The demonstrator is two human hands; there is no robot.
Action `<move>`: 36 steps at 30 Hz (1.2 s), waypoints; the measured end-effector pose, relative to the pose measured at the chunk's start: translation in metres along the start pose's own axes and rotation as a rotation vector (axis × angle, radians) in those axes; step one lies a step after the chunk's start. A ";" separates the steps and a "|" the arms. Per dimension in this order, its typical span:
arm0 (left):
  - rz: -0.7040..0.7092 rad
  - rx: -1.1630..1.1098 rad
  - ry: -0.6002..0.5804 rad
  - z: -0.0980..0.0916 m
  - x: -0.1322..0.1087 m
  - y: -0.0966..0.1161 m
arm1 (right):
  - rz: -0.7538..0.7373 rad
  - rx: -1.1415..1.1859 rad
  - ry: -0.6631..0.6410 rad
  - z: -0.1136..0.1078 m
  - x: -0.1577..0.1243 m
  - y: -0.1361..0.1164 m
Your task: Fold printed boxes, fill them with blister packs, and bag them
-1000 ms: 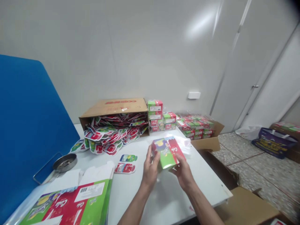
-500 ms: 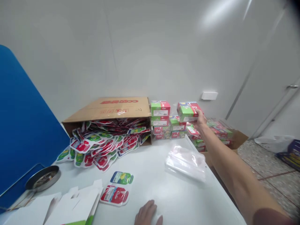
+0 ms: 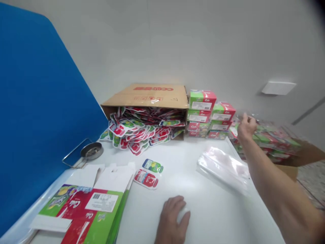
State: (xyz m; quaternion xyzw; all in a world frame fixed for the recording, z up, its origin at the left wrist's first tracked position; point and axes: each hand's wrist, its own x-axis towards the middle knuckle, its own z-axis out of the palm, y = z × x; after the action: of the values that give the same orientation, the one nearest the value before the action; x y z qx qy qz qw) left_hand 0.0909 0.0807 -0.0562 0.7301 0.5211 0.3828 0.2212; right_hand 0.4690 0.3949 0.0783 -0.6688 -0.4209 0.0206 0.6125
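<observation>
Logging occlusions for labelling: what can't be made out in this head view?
Head view:
- Left hand: its fingers hide most of the white thing under it.
- Right hand: blur hides whether it grips the wrapped boxes.
- Flat printed carton: cut off by the bottom edge.

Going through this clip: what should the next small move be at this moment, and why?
Probably the right hand should lift one plastic-wrapped pack off the pile, since its fingers are right at that pile, while the left hand lies free on the white table near the clear plastic bags.
</observation>
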 end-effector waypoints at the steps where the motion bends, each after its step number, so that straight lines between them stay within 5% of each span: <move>1: -0.029 -0.034 -0.013 -0.004 0.001 0.003 | -0.011 -0.010 -0.013 -0.013 -0.016 0.004; 7: -0.152 -0.276 -0.074 -0.021 0.002 0.014 | -0.206 -0.286 -0.506 -0.090 -0.135 0.036; 10: -0.180 -0.267 -0.109 -0.039 -0.012 0.023 | -0.291 -0.512 -0.570 -0.110 -0.173 0.045; 13: -0.102 -0.173 -0.017 -0.070 -0.039 0.029 | -0.336 -0.578 -0.551 -0.121 -0.207 0.042; 16: 0.031 0.001 0.208 -0.118 -0.059 0.018 | -0.521 -0.398 -0.470 -0.122 -0.256 0.025; 18: 0.037 0.190 0.414 -0.161 -0.065 -0.003 | -0.514 -0.268 -0.469 -0.120 -0.297 0.005; 21: -0.166 0.508 0.583 -0.227 -0.068 -0.047 | -0.321 -0.142 -0.674 -0.117 -0.370 -0.037; 24: -0.460 0.723 0.498 -0.271 -0.061 -0.092 | -0.147 -0.013 -0.848 -0.105 -0.439 -0.076; 29: -0.717 0.743 0.352 -0.301 -0.030 -0.137 | -0.226 -0.023 -0.916 -0.076 -0.496 -0.092; 32: -0.758 0.732 0.290 -0.307 -0.015 -0.146 | -0.408 -0.046 -0.906 -0.069 -0.502 -0.084; 36: -0.751 0.712 0.296 -0.306 -0.012 -0.151 | -0.428 -0.022 -0.906 -0.071 -0.500 -0.080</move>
State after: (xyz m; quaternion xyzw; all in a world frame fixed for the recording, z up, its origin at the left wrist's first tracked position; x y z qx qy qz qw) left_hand -0.2422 0.1003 0.0167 0.4616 0.8695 0.1757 0.0060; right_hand 0.1419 0.0353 -0.0811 -0.4980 -0.7725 0.1784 0.3515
